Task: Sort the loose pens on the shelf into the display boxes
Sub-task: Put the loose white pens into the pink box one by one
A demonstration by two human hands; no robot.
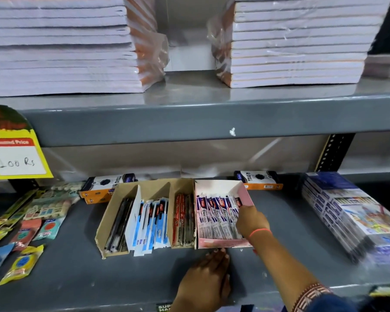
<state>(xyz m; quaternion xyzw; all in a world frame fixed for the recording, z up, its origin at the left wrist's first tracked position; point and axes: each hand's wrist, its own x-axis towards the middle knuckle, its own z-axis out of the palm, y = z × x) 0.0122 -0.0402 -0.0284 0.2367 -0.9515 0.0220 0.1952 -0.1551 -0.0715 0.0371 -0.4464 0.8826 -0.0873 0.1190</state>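
On the grey lower shelf [77,278] stands a brown cardboard display box [104,224] with three compartments: black pens [119,221], blue-labelled packaged pens [153,219] and red pens [182,217]. Touching its right side is a pink display box [223,243] filled with white-and-purple packaged pens [212,212]. My right hand [250,219] reaches into the pink box's right side, fingers curled down on the rightmost packets. My left hand [212,273] lies flat on the shelf, fingertips at the pink box's front wall, holding nothing.
Two orange-and-black boxes [106,183] [259,179] lie behind the display boxes. Small packets [20,262] spread over the shelf's left. A stack of wrapped packs [347,212] sits at the right. Notebook stacks [61,46] fill the overhanging upper shelf [189,122]; a yellow price tag [14,154] hangs left.
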